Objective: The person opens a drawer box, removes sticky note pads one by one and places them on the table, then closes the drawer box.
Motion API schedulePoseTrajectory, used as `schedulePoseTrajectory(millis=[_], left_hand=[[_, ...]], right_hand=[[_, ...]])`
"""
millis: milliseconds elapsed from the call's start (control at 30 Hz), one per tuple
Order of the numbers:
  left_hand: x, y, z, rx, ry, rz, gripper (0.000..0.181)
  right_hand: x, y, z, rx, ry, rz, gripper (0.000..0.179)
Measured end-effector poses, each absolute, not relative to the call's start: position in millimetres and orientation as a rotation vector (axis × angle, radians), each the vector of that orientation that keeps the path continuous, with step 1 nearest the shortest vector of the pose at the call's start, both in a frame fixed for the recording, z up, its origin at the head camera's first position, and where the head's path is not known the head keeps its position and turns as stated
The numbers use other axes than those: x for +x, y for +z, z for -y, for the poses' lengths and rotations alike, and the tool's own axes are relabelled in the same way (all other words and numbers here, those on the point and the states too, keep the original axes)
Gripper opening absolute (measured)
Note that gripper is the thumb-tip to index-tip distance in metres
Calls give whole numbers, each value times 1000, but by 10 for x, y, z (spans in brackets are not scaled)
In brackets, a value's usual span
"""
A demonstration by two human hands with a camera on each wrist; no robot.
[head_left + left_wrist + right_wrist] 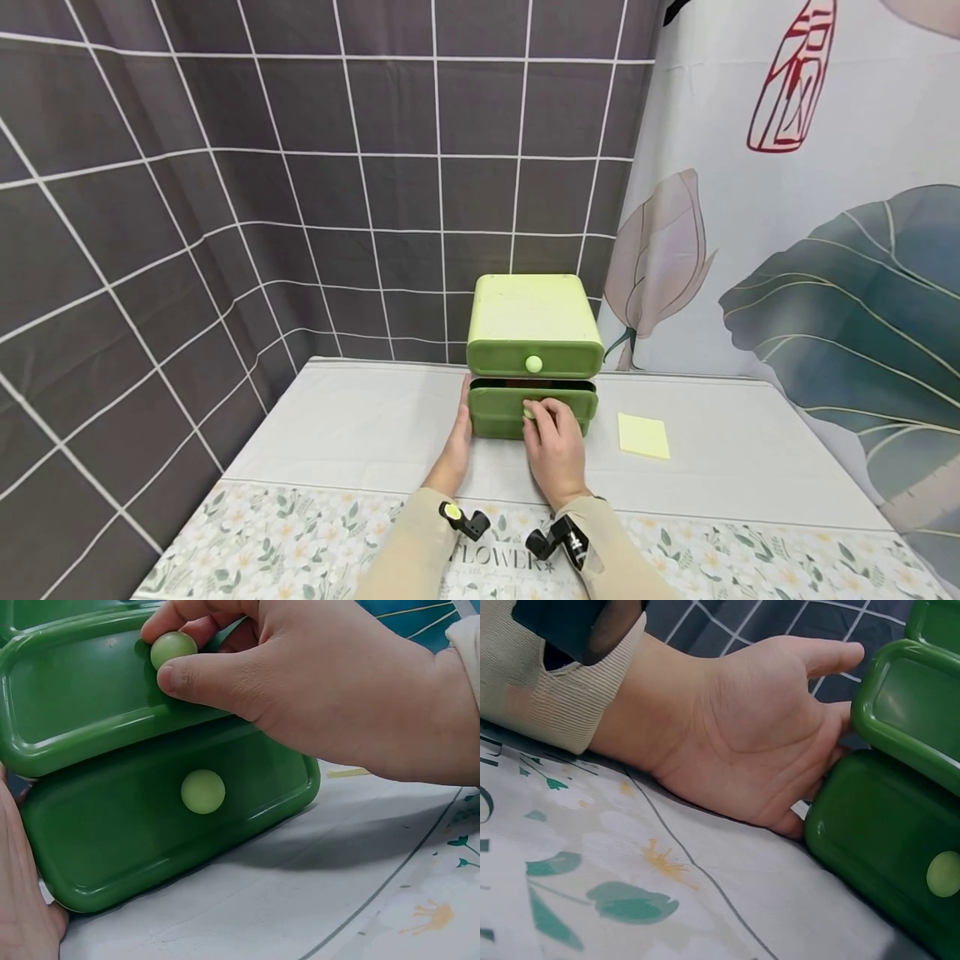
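Observation:
A small green drawer box [536, 308] with a pale green top stands on the table. My right hand [557, 454] pinches the round, light green knob [174, 652] of the middle drawer [82, 694] between thumb and fingers. That drawer juts out a little, with a dark gap above its front. Below it, the bottom drawer [142, 832] has its own knob, which no hand touches. My left hand [453, 446] rests against the box's left side, its fingers extended along it and partly hidden. In the right wrist view, the left palm [757, 735] shows.
A pale yellow square of paper [643, 436] lies to the right of the box. The white table cover [360, 408] has a floral printed front band [285, 533]. Behind the box hangs a dark grid-patterned cloth [390, 192], with a leaf-printed white one [847, 317] on the right.

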State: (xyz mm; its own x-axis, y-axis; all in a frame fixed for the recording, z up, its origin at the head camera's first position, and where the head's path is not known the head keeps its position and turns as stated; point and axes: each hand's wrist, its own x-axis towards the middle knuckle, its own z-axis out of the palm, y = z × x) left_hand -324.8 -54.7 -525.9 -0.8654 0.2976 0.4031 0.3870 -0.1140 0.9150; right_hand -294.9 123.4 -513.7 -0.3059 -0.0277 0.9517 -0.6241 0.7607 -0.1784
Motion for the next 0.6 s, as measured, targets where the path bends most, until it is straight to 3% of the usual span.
schedulePoseTrajectory(millis=[600], left_hand=[[-3252, -5282, 560, -797, -2247, 2027, 70]], right_hand=[[-2854, -5171, -1275, 555, 604, 1766, 23]])
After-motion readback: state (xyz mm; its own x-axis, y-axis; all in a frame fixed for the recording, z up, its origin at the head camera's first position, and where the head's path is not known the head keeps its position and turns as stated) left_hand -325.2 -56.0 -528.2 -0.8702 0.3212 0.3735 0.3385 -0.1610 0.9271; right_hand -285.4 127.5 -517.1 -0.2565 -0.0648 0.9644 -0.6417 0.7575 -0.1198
